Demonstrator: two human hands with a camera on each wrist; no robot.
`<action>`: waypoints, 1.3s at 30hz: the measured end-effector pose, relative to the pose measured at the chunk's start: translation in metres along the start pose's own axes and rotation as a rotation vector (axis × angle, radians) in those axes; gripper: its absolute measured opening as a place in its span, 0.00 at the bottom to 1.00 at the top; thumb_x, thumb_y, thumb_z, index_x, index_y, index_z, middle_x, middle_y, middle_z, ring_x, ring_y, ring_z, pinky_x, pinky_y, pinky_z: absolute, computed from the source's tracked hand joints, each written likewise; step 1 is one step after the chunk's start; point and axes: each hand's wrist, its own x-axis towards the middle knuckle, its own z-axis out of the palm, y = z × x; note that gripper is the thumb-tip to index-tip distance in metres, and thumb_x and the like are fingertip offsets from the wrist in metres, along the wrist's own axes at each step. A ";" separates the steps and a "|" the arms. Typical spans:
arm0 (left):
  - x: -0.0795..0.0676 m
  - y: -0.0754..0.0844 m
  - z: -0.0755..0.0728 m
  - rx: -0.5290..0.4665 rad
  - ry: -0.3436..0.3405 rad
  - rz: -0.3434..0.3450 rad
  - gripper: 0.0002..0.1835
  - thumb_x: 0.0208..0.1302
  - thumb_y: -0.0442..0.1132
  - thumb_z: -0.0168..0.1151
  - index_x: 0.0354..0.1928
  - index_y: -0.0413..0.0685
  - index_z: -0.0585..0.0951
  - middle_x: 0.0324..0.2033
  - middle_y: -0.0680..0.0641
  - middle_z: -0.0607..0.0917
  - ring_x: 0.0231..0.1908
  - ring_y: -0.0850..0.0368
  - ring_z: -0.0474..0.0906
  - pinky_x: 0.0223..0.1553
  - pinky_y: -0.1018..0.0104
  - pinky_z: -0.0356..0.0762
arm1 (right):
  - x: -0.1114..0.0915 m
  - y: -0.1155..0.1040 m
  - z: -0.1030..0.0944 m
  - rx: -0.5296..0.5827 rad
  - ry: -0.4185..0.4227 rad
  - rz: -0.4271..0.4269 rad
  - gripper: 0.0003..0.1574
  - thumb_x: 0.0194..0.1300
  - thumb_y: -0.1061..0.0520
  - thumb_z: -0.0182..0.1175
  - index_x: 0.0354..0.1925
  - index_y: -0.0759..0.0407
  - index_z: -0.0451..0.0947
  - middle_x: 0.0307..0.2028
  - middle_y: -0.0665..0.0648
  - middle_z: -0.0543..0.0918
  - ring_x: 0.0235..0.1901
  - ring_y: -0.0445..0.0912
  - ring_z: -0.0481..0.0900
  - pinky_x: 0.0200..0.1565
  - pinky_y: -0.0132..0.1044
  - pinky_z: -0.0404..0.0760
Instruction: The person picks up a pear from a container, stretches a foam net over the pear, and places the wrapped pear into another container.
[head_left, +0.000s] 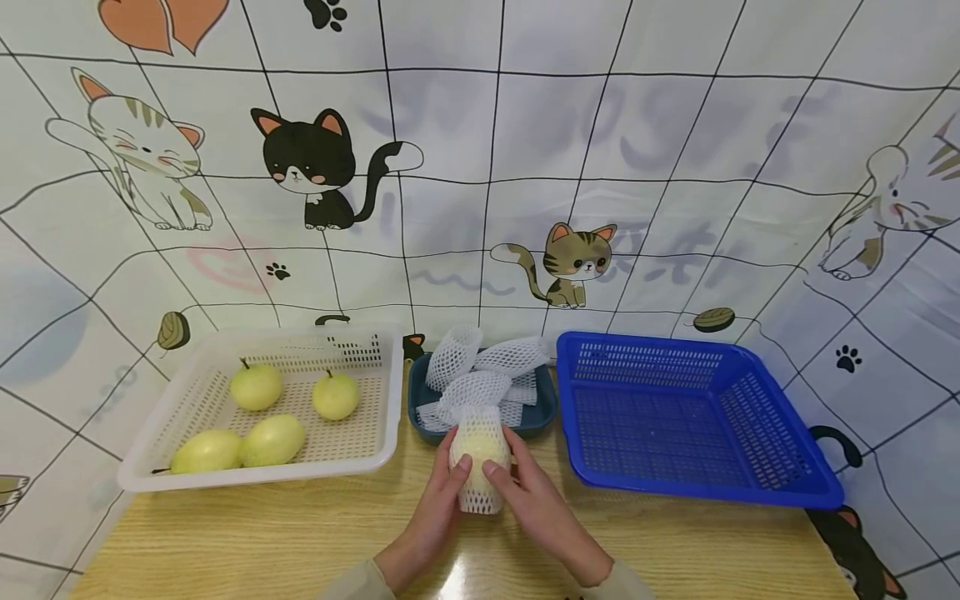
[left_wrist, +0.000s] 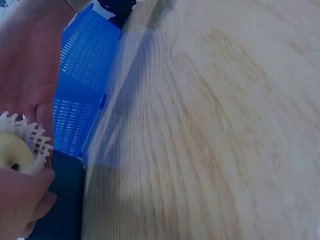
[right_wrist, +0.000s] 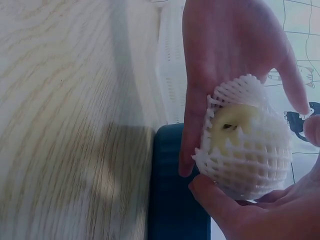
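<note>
Both hands hold a pale yellow pear in a white foam net sleeve above the table's near middle. My left hand grips it from the left and my right hand from the right, thumbs on the near side. In the right wrist view, the pear's end shows through the sleeve's open end. Just behind the hands stands a dark teal basket with several foam net sleeves heaped in it. The sleeved pear partly hides the basket's front.
On the left, a white basket holds several yellow-green pears. A blue basket stands on the right. The wooden table meets a wall covering printed with cats behind the baskets.
</note>
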 end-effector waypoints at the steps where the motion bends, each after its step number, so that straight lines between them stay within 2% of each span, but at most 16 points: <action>1: 0.000 0.000 0.000 -0.037 -0.026 0.002 0.38 0.85 0.52 0.38 0.82 0.48 0.33 0.81 0.39 0.37 0.77 0.44 0.40 0.64 0.77 0.57 | 0.000 0.000 0.000 0.007 0.005 0.002 0.45 0.79 0.45 0.55 0.81 0.60 0.50 0.76 0.67 0.62 0.66 0.61 0.73 0.61 0.57 0.77; 4: 0.000 0.002 0.002 -0.121 -0.097 0.014 0.38 0.85 0.53 0.31 0.81 0.47 0.28 0.81 0.40 0.30 0.78 0.44 0.33 0.65 0.80 0.56 | 0.001 0.001 -0.001 0.024 0.020 0.005 0.48 0.76 0.46 0.59 0.81 0.60 0.49 0.75 0.67 0.63 0.67 0.60 0.71 0.61 0.56 0.76; 7: 0.000 0.003 0.003 -0.143 -0.154 0.021 0.38 0.85 0.54 0.27 0.80 0.47 0.25 0.80 0.41 0.26 0.78 0.45 0.28 0.65 0.80 0.53 | 0.002 0.003 -0.002 0.023 0.039 0.007 0.52 0.73 0.46 0.64 0.81 0.62 0.49 0.74 0.68 0.64 0.67 0.58 0.70 0.61 0.56 0.75; 13: -0.002 0.006 0.002 -0.057 -0.239 -0.007 0.36 0.84 0.57 0.21 0.81 0.53 0.25 0.81 0.44 0.27 0.79 0.44 0.29 0.72 0.65 0.47 | 0.004 0.005 -0.006 -0.031 0.102 0.044 0.57 0.66 0.47 0.71 0.78 0.65 0.52 0.67 0.71 0.71 0.57 0.57 0.77 0.53 0.52 0.79; 16: -0.001 0.006 0.003 -0.024 -0.269 -0.008 0.34 0.84 0.56 0.20 0.82 0.55 0.27 0.81 0.45 0.27 0.79 0.44 0.31 0.74 0.60 0.44 | 0.004 0.005 -0.010 -0.006 0.123 0.068 0.56 0.63 0.49 0.72 0.77 0.65 0.54 0.63 0.71 0.73 0.53 0.57 0.78 0.49 0.49 0.80; 21: 0.004 0.008 0.006 -0.035 -0.259 0.027 0.36 0.85 0.57 0.20 0.83 0.47 0.33 0.82 0.42 0.35 0.80 0.44 0.34 0.74 0.67 0.48 | 0.000 -0.002 -0.022 0.098 0.144 0.078 0.52 0.65 0.52 0.71 0.76 0.65 0.55 0.62 0.70 0.73 0.52 0.57 0.78 0.48 0.47 0.81; 25: 0.012 0.007 0.010 -0.029 -0.205 0.081 0.36 0.85 0.55 0.23 0.81 0.36 0.43 0.81 0.35 0.45 0.80 0.42 0.40 0.74 0.68 0.52 | -0.006 -0.011 -0.036 0.179 0.155 0.062 0.49 0.66 0.54 0.68 0.76 0.64 0.55 0.61 0.69 0.73 0.53 0.55 0.79 0.47 0.44 0.82; 28: 0.017 0.005 0.016 0.081 -0.153 0.124 0.32 0.86 0.49 0.31 0.80 0.35 0.54 0.79 0.35 0.56 0.79 0.43 0.47 0.73 0.67 0.54 | -0.011 -0.017 -0.050 0.197 0.171 0.051 0.48 0.68 0.55 0.67 0.77 0.63 0.55 0.59 0.69 0.75 0.51 0.54 0.81 0.46 0.41 0.83; 31: 0.021 0.003 0.025 0.236 -0.130 0.160 0.27 0.85 0.44 0.41 0.78 0.41 0.61 0.77 0.40 0.63 0.77 0.46 0.53 0.74 0.64 0.55 | -0.017 -0.023 -0.064 0.200 0.186 0.049 0.46 0.71 0.56 0.64 0.78 0.61 0.53 0.58 0.69 0.75 0.49 0.53 0.82 0.45 0.41 0.84; 35: 0.026 0.002 0.034 0.446 -0.175 0.230 0.28 0.81 0.42 0.51 0.79 0.46 0.62 0.78 0.45 0.63 0.77 0.48 0.55 0.76 0.52 0.56 | -0.024 -0.029 -0.082 0.182 0.205 0.063 0.45 0.74 0.56 0.61 0.79 0.59 0.50 0.59 0.70 0.74 0.50 0.52 0.81 0.45 0.41 0.84; 37: 0.029 0.001 0.036 0.567 -0.207 0.288 0.30 0.79 0.41 0.54 0.79 0.46 0.62 0.78 0.46 0.61 0.78 0.47 0.54 0.75 0.46 0.56 | -0.028 -0.031 -0.090 0.164 0.215 0.073 0.45 0.75 0.56 0.60 0.79 0.58 0.49 0.59 0.70 0.74 0.50 0.53 0.81 0.45 0.40 0.84; 39: 0.032 0.000 0.038 0.697 -0.235 0.347 0.32 0.77 0.41 0.57 0.78 0.46 0.63 0.79 0.48 0.59 0.78 0.46 0.53 0.74 0.44 0.57 | -0.030 -0.032 -0.097 0.144 0.222 0.082 0.46 0.75 0.56 0.60 0.80 0.58 0.47 0.60 0.70 0.73 0.51 0.53 0.81 0.45 0.39 0.84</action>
